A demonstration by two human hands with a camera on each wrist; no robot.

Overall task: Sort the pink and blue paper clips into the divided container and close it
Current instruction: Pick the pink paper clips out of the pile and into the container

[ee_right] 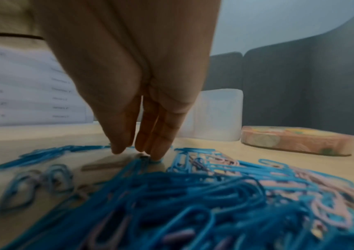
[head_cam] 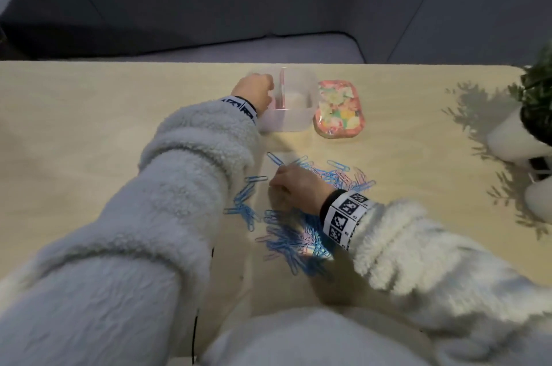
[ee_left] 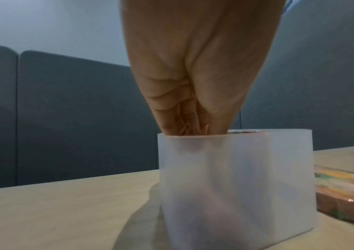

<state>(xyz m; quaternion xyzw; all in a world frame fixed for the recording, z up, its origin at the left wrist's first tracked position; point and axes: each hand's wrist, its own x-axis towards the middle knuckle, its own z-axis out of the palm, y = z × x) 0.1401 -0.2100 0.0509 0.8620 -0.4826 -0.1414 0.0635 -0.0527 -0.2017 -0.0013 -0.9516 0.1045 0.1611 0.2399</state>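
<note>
A frosted divided container [head_cam: 295,120] stands open near the table's far edge, with pink showing in its left compartment. My left hand [head_cam: 254,90] reaches over that compartment. Its bunched fingertips [ee_left: 184,128] dip just inside the rim of the container [ee_left: 236,186], and what they hold is hidden. Mixed blue and pink paper clips [head_cam: 292,237] lie spread in front of me. My right hand [ee_right: 137,154] points straight fingers down at the left edge of the pile [ee_right: 193,203], one fingertip [ee_right: 156,157] pressing a blue clip. The floral lid [head_cam: 337,108] lies right of the container.
A plant in a white pot [head_cam: 513,132] stands at the table's right edge, with another white object [head_cam: 537,198] below it. A dark sofa runs behind the far table edge. More blue clips [head_cam: 245,204] lie scattered under my left forearm.
</note>
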